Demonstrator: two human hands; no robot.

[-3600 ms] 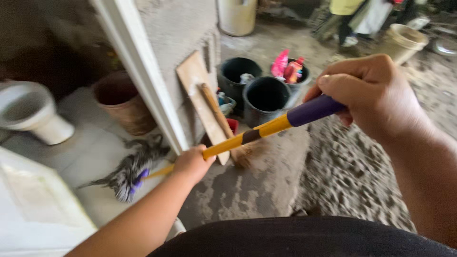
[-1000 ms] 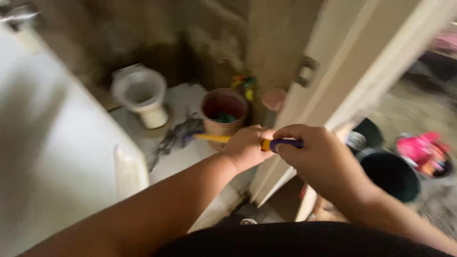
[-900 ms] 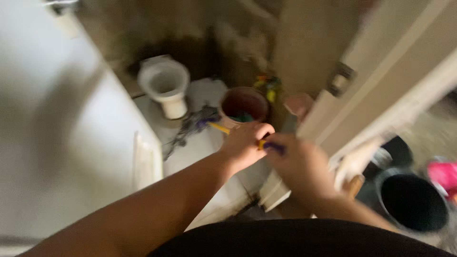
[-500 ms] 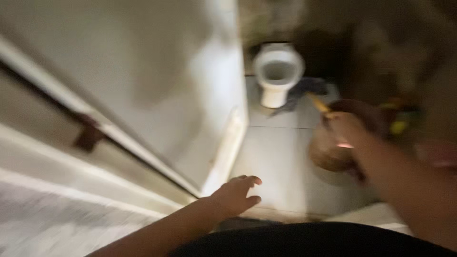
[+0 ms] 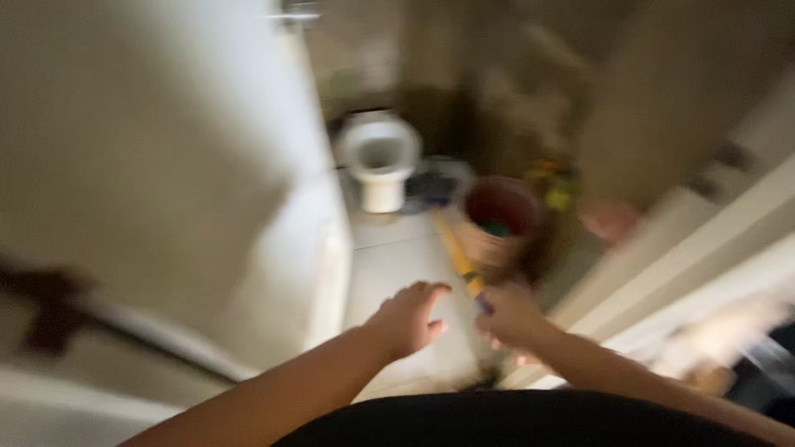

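My right hand (image 5: 512,319) grips the purple end of a mop handle (image 5: 454,252), yellow along its length. The handle runs away from me to the dark mop head (image 5: 432,185), which lies on the pale tiled floor (image 5: 397,257) beside a white toilet (image 5: 380,156). My left hand (image 5: 408,319) hovers just left of the handle with its fingers spread and holds nothing. The whole view is blurred by motion.
A brown bucket (image 5: 499,220) stands right of the handle, with small coloured items behind it. A white door (image 5: 166,190) fills the left side. A pale door frame (image 5: 704,248) slants across the right. Dark stained walls close the back.
My left hand let go of the handle and has swung back in beside it. The view panned left onto the door, then back right. The mop head now lies by the toilet.
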